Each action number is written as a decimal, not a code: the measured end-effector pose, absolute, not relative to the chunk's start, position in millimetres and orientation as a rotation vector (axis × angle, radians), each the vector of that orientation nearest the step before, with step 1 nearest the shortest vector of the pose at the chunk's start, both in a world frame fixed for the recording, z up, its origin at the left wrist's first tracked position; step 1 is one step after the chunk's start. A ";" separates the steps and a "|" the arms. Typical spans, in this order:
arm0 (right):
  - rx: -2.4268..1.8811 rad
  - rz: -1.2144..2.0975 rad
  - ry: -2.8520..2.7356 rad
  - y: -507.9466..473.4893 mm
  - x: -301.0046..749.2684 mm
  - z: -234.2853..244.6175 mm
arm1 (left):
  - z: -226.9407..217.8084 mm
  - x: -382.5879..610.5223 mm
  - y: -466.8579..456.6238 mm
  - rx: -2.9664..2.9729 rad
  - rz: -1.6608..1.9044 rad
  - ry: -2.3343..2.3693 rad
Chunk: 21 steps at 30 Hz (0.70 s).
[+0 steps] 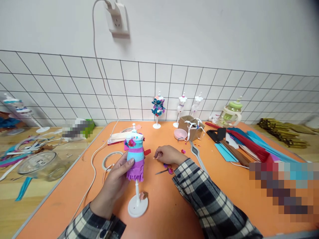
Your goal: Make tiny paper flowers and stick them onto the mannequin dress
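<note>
My left hand is wrapped round a small mannequin on a white stand, dressed in light blue and purple paper with a fringed hem and red flowers near the top. The stand's round base rests on the orange table. My right hand lies on the table just right of the mannequin, fingers pinched together on something too small to make out. Small scissors lie beneath that hand. A red scrap sits between hand and mannequin.
Three more mannequins stand along the back by the wire grid. A brown box, pink dish, tape roll, black stapler-like tool and coloured paper sheets lie to the right. A white cable runs down the left.
</note>
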State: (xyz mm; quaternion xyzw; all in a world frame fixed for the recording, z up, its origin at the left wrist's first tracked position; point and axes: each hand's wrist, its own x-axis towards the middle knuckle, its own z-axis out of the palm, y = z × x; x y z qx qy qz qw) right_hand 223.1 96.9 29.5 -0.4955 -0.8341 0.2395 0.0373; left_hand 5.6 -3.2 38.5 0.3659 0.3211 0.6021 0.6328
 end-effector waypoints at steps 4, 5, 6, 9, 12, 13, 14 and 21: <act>-1.617 0.667 -2.531 96.4 227.1 32.5 | 36.9 1.5 -2.3 0.784 1.397 0.645; -1.627 0.655 -2.521 95.1 226.4 34.0 | 36.9 0.8 -2.4 0.770 1.410 0.636; -1.620 0.654 -2.519 93.1 224.8 36.0 | 37.1 0.2 -2.6 0.759 1.424 0.633; -1.476 0.791 -2.598 83.6 216.7 43.8 | 38.0 -0.3 -3.5 0.744 1.447 0.635; -1.299 1.026 -2.745 73.4 208.4 48.9 | 38.6 0.3 -4.1 0.732 1.471 0.635; -1.279 1.087 -2.771 71.2 206.4 49.2 | 38.9 0.6 -4.1 0.724 1.485 0.637; -1.281 1.161 -2.774 69.7 204.8 48.7 | 39.1 1.1 -4.1 0.719 1.499 0.641; -1.222 1.356 -2.675 72.5 194.6 36.5 | 39.4 3.9 -3.8 0.777 1.539 0.681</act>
